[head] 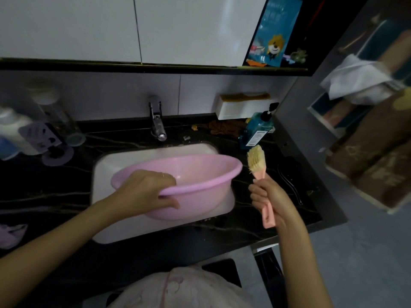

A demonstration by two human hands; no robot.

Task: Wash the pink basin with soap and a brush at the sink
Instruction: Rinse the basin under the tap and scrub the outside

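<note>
The pink basin [200,172] sits tilted in the white sink [115,165], its right rim raised over the counter edge. My left hand [146,190] grips the basin's near rim, fingers inside and thumb under the lip. To the right of the basin, my right hand [270,196] holds a brush [258,161] by its pink handle, pale bristles pointing up and away, clear of the basin. A blue soap bottle with a black pump [258,130] stands at the back right of the counter.
A chrome tap [157,122] stands behind the sink. On the black counter [44,196] are bottles and a purple holder [40,134] at left, a brown cloth [224,127] and a white box [242,108] at back right. Towels [367,147] hang at right.
</note>
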